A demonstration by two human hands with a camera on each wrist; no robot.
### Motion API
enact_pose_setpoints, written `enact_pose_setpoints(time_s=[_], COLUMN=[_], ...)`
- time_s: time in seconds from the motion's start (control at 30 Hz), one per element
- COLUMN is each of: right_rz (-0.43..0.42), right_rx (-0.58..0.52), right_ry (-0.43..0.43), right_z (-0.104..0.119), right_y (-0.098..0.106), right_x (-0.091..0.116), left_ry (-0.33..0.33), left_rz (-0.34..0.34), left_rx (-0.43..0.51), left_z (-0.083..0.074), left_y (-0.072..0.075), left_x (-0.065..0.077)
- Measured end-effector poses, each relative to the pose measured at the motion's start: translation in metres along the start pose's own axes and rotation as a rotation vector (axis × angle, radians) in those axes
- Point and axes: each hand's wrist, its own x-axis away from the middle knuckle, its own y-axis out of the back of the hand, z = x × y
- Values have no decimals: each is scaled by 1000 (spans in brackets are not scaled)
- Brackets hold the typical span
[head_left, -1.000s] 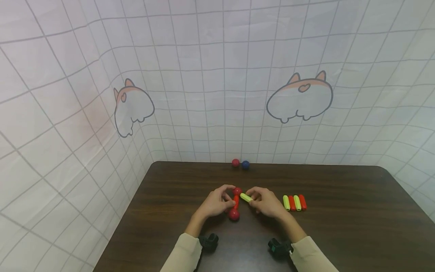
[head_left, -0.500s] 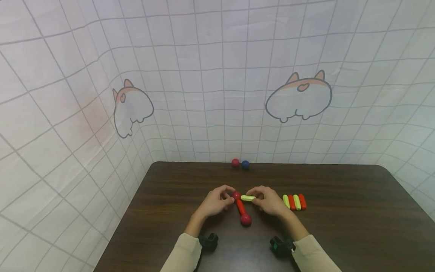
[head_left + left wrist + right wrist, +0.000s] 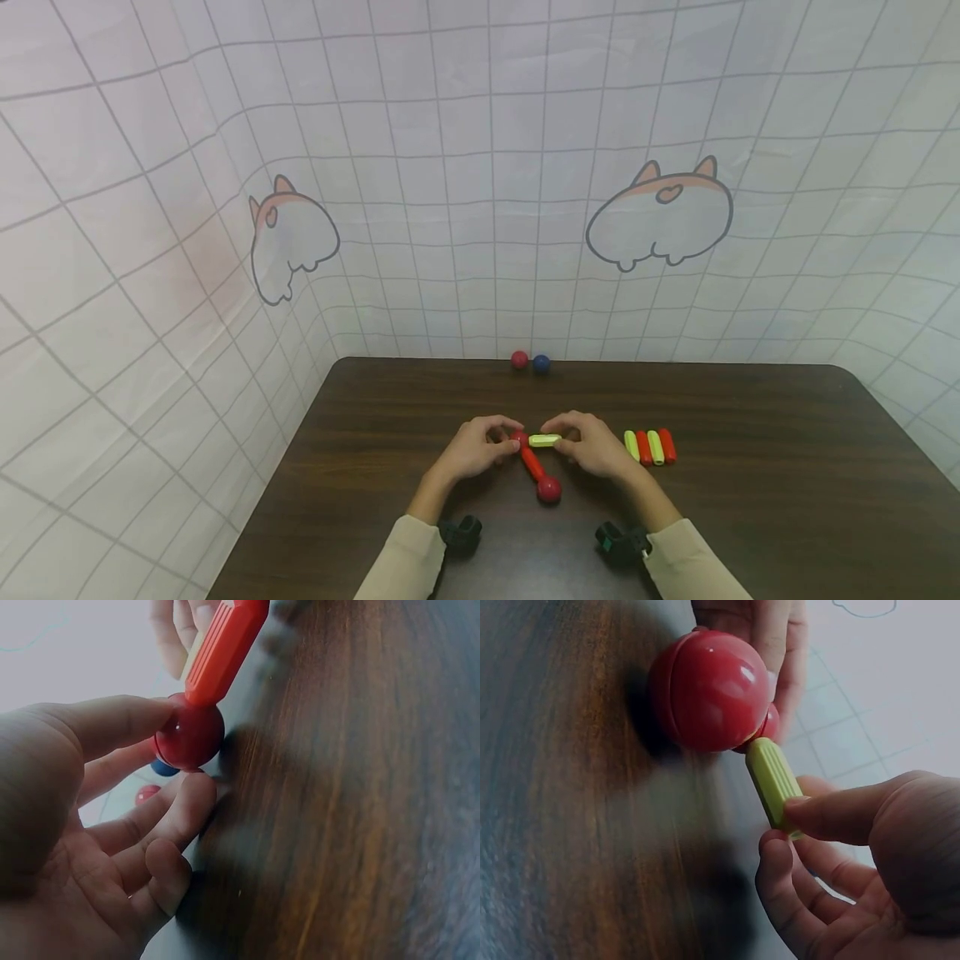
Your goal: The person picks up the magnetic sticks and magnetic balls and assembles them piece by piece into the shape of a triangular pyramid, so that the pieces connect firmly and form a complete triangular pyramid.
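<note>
Pinches a red ball (image 3: 196,735) between thumb and fingertips of the left hand (image 3: 474,447), lower centre of the head view; likewise clamps a yellow stick (image 3: 771,778) in the right hand (image 3: 592,446), tip up at that ball. Cannot tell whether joined. Shows a red stick (image 3: 533,465) running down and right to a second ball (image 3: 549,489), blocking part of the left hand in the right wrist view. Lists four loose sticks (image 3: 644,447) side by side, right of centre; farther up, a rear red ball (image 3: 519,360) beside a blue ball (image 3: 542,363). Records glossy round balls, ribbed sticks, dark wood-grain tabletop (image 3: 765,467), wavy grid-printed cloth (image 3: 465,200) behind.
</note>
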Motion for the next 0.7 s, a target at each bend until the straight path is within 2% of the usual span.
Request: enact_pose_setpoints(time_s=[0.3, 0.7], right_rz=[-42, -89], right_rx=[-57, -92], right_ry=[-46, -50], right_z=[-1, -7], right_y=[9, 33], right_x=[1, 4], left_ry=[3, 36], left_rz=[-13, -61], left_rx=[-15, -15], left_z=[0, 9], left_y=[0, 5], left_x=[1, -2])
